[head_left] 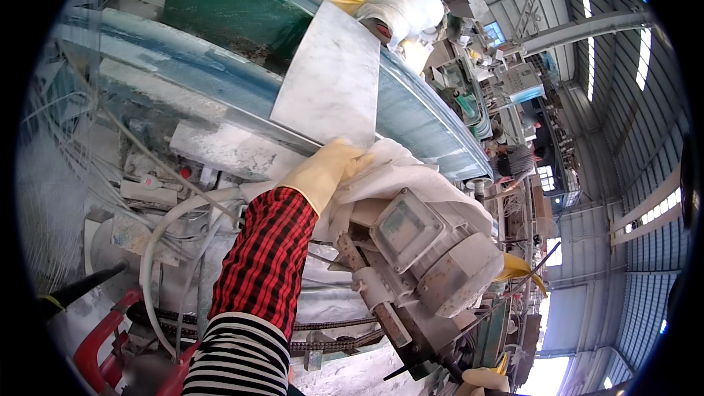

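Slab (334, 66): pale, flat and faintly veined, set aslant over the blue bed (422, 110) in the upper centre of the frame; it appears to rest there.
Left hand (326, 169): cream-gloved, fingers bent, touching the lower edge of the slab at mid-frame; the fingertips are hidden, so I cannot tell whether it grips or only steadies.
Right hand (482, 380): probably the cream-gloved shape at the bottom, right of centre; how far open it is, and what it holds, I cannot tell.
Done so far: the slab lies across the bed, by the look of it, and its upper face shows no cut.
Still open: the slab has not been left on its own, as the left hand is at its edge; how much work remains cannot be judged from this view.
Motor (458, 271): dusty, right of centre in the lower half, with white cloth (400, 165) bunched between it and the slab.
Hose (154, 249): white, curving through the lower left.
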Demonstrator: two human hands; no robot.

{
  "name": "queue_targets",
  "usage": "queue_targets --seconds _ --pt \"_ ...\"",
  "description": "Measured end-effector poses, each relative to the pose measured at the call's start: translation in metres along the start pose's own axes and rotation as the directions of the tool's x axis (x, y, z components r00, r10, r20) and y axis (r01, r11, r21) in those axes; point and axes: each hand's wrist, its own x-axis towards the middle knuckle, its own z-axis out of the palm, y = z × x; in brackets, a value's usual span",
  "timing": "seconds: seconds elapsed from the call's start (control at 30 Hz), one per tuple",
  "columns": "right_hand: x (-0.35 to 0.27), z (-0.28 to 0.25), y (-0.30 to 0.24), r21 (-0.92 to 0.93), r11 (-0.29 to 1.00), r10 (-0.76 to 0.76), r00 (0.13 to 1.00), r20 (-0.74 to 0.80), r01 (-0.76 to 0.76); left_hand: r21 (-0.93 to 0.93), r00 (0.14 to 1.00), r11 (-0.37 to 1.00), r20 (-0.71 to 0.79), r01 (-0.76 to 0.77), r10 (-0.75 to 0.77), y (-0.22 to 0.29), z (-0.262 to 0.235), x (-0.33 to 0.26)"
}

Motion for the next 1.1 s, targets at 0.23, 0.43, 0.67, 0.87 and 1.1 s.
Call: queue_targets --seconds 0.23,0.43,0.67,0.87,1.1 --pt "0.017 0.026 -0.026 -0.377 0.883 -0.274 0.959 0.066 0.278 -0.486 0.869 0.814 -0.196 0.317 -0.455 0.065 -0.053 -0.059" --pt "0.026 0.038 -0.042 -0.435 0.836 -0.302 0.942 0.146 0.335 -0.861 0.764 0.257 -0.508 -0.439 -0.397 0.210 -0.106 -0.197" --pt "0.029 0.047 -0.062 -0.488 0.771 -0.408 0.906 0.116 0.409 -0.831 0.826 0.272 -0.537 -0.485 -0.170 0.400 -0.091 -0.286" --pt "0.026 0.026 -0.056 -0.393 0.766 -0.491 0.858 0.151 0.508 -0.674 0.675 0.296 -0.729 -0.677 -0.116 0.430 -0.073 -0.250" --pt "0.036 0.035 -0.034 -0.389 0.670 -0.619 0.765 0.177 0.633 -0.580 0.588 0.274 -0.806 -0.767 -0.063 0.441 -0.065 -0.249"
